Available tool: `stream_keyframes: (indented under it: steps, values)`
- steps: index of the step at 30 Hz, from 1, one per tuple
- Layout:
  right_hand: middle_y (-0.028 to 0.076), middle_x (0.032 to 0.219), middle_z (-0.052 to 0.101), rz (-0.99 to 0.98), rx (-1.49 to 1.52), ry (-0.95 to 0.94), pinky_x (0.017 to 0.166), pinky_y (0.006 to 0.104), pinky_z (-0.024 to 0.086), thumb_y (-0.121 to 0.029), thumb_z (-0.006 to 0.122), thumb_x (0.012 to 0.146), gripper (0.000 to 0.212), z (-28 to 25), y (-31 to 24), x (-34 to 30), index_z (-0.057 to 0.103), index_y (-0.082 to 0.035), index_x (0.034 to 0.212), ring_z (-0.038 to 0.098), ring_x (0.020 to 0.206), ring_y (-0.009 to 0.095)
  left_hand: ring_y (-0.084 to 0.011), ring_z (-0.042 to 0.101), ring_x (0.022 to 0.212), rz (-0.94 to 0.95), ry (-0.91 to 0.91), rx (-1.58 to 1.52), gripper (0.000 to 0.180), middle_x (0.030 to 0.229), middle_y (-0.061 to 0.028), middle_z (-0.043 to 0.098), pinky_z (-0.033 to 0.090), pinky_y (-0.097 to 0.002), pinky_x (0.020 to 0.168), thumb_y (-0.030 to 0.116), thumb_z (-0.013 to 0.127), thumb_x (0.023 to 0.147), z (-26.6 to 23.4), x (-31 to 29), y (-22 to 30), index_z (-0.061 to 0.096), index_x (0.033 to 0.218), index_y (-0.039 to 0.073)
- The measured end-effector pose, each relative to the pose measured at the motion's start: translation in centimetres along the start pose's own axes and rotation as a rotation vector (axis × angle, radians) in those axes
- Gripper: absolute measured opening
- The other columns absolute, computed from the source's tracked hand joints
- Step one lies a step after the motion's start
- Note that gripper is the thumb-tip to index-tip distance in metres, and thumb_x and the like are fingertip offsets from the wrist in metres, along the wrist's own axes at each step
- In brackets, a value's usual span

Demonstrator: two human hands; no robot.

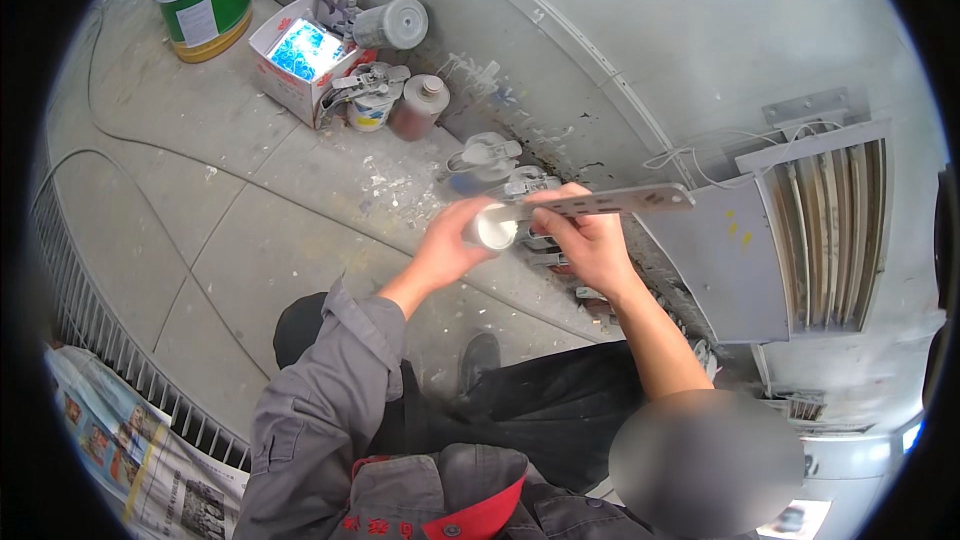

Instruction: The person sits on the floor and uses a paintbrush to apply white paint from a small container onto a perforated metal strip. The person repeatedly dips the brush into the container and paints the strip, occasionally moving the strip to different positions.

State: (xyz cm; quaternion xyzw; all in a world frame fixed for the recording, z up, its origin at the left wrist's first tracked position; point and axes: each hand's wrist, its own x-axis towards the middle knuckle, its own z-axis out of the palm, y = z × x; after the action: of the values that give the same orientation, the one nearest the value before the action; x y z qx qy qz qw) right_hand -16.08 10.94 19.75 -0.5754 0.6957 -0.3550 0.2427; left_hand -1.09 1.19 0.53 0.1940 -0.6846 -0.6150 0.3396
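Note:
My left hand (452, 240) is wrapped round a small cup (480, 228) with white liquid, likely paint, in it. Above the floor, a little right of the cup, my right hand (590, 248) grips a long flat grey stirring stick (635, 201) with holes along it. The stick's left end reaches over the mouth of the cup and dips into the white; its other end points right toward the wall. Just beyond the hands, a spray gun with a cup (483, 157) stands at the foot of the wall.
A green bucket (208, 0) stands at the far left beside a white box (290, 85). Near the box are a reddish-brown bottle (418, 110) and more spray guns. A hose (205, 170) crosses the floor. Newspapers (150, 450) lie by a grate. A slatted vent (828, 240) is at right.

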Motion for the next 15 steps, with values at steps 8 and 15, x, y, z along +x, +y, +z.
stream_keyframes:
  steps: [8, 15]
  values:
    - [0.009, 0.103, 0.073, -0.035, -0.027, -0.295, 0.083, 0.0329, 0.059, 0.007, 0.074, 0.095, 0.021, -4.9, -3.3, 1.1, 0.080, 0.000, 0.113, 0.073, 0.094, 0.018, -0.0246, 0.066, 0.125, -0.086, -0.080, -0.034, 0.079, 0.139, -0.0100, 0.066, 0.055, -0.0385, 0.104, 0.007, 0.093, 0.074, -0.7, -0.3, -0.4, 0.063, 0.147, 0.010]
    - [0.010, 0.107, 0.073, -0.097, -0.138, -0.482, 0.085, 0.0342, 0.058, 0.010, 0.079, 0.086, 0.024, -7.5, -4.9, 3.2, 0.083, -0.002, 0.107, 0.070, 0.097, 0.021, -0.0248, 0.065, 0.127, -0.081, -0.237, -0.071, 0.080, 0.140, -0.0106, 0.065, 0.055, -0.0389, 0.105, 0.006, 0.093, 0.074, -0.9, -0.2, 0.2, 0.063, 0.148, 0.009]
